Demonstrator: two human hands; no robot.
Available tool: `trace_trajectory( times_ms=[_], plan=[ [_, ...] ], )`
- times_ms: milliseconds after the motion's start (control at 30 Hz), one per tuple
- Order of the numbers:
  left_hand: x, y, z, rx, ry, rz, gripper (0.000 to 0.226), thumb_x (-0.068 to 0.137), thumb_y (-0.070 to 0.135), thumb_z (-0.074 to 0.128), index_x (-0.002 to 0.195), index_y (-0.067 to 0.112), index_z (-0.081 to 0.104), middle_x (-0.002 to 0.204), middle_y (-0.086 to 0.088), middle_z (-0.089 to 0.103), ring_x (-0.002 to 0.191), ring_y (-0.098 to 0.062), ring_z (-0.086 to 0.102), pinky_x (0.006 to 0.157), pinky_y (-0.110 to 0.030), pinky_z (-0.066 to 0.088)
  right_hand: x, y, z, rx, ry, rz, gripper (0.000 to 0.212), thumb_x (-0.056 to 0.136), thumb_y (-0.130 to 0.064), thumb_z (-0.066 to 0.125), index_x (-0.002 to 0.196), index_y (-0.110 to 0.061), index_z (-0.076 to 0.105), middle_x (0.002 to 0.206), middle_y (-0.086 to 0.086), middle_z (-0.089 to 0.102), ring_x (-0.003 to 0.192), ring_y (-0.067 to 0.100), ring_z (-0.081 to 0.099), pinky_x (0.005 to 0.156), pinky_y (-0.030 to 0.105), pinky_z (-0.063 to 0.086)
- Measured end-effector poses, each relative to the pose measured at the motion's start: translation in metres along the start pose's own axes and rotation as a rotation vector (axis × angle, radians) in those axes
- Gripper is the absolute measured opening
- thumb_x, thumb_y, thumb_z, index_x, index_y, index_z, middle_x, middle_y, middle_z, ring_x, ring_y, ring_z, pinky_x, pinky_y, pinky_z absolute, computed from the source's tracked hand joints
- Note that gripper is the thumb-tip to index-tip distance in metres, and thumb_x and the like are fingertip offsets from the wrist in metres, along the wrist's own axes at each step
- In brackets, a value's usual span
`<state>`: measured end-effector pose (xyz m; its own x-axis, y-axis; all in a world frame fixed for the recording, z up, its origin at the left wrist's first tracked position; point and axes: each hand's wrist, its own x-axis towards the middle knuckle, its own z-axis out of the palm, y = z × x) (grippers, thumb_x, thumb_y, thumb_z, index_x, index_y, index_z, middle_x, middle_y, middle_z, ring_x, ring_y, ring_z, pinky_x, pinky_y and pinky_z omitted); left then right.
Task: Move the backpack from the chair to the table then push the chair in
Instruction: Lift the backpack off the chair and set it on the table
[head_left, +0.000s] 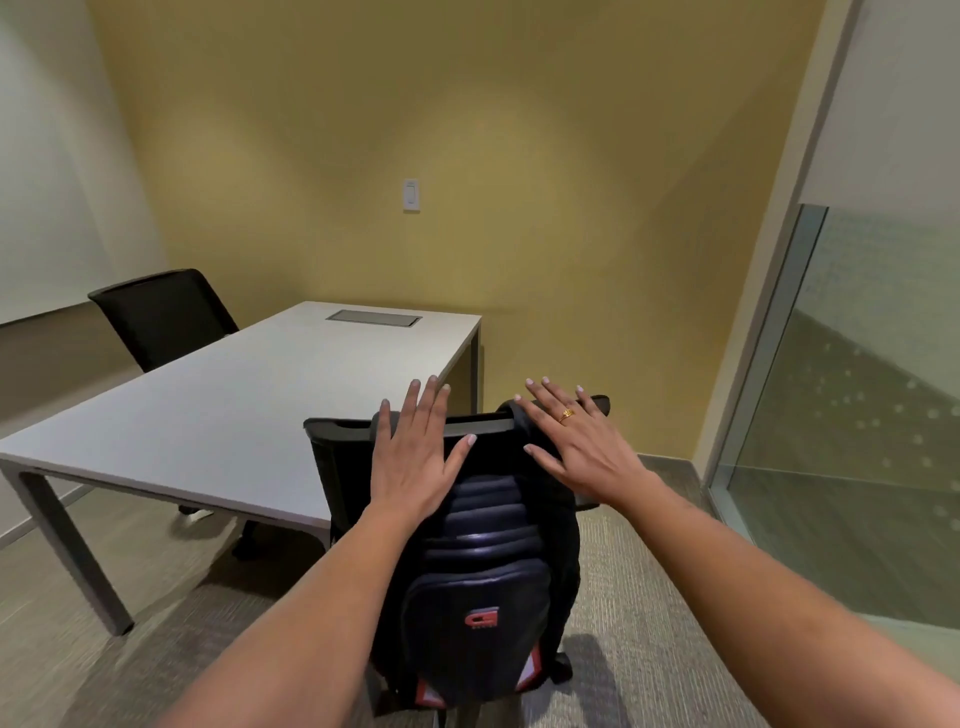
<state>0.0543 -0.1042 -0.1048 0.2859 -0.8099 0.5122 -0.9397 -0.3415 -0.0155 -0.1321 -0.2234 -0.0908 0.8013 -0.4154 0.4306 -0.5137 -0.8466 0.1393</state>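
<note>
A black backpack with a red logo rests upright on a black office chair, leaning against its backrest. The chair stands pulled out from the near right corner of a white table. My left hand hovers flat over the upper left of the backpack, fingers spread. Over its upper right, near the top handle, my right hand, which wears a gold ring, is spread the same way. Neither hand grips anything. The backpack hides the chair's seat.
A second black chair stands at the table's far left side. A grey cable hatch is set into the tabletop. A yellow wall with a light switch lies beyond. A glass partition runs along the right.
</note>
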Motion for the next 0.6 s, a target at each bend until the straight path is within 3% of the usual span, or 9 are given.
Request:
trace_trajectory(
  times_ms=[133,367,467,533,600],
  plan=[
    [0.018,-0.001,0.014,-0.052,0.011,-0.008,0.096,0.071,0.069,-0.026,0.148,0.019,0.001,0.152,0.004,-0.014,0.138,-0.011,-0.02,0.112,-0.041,-0.013,0.016,0.027,0.01,-0.017,-0.089,-0.129,0.068,0.087,-0.058,0.015,0.146,-0.023,0.013,0.155,0.002,0.01,0.14,0.014,0.0,0.112,0.041,0.0],
    [0.039,0.005,0.029,-0.056,0.013,-0.047,0.091,0.075,0.069,-0.021,0.147,0.021,0.009,0.152,0.004,-0.008,0.14,-0.015,-0.013,0.111,-0.043,-0.014,0.043,0.056,0.015,0.054,-0.206,-0.256,0.076,0.084,-0.066,0.03,0.146,-0.026,0.012,0.155,-0.001,0.008,0.136,0.004,-0.007,0.113,0.04,-0.003],
    [0.039,0.007,0.03,-0.043,-0.019,-0.088,0.091,0.08,0.067,-0.015,0.144,0.02,0.029,0.154,-0.001,0.021,0.143,-0.022,0.012,0.115,-0.045,0.004,0.056,0.063,0.013,0.073,-0.284,-0.3,0.082,0.08,-0.069,0.035,0.146,-0.026,0.012,0.155,-0.001,0.008,0.135,0.003,-0.008,0.113,0.041,-0.004],
    [0.038,0.007,0.028,-0.062,-0.036,-0.101,0.09,0.085,0.064,-0.009,0.125,0.017,0.057,0.134,-0.005,0.055,0.131,-0.028,0.042,0.11,-0.047,0.027,0.065,0.067,0.014,0.085,-0.325,-0.343,0.086,0.077,-0.072,0.037,0.146,-0.026,0.014,0.155,-0.002,0.013,0.14,0.008,-0.003,0.113,0.042,-0.004],
    [0.037,0.008,0.026,-0.065,-0.048,-0.114,0.087,0.089,0.062,-0.003,0.107,0.016,0.068,0.113,-0.005,0.069,0.117,-0.03,0.056,0.101,-0.045,0.039,0.074,0.07,0.017,0.122,-0.358,-0.386,0.088,0.075,-0.073,0.041,0.145,-0.027,0.016,0.154,-0.003,0.017,0.141,0.011,0.003,0.113,0.04,-0.003]
  ],
)
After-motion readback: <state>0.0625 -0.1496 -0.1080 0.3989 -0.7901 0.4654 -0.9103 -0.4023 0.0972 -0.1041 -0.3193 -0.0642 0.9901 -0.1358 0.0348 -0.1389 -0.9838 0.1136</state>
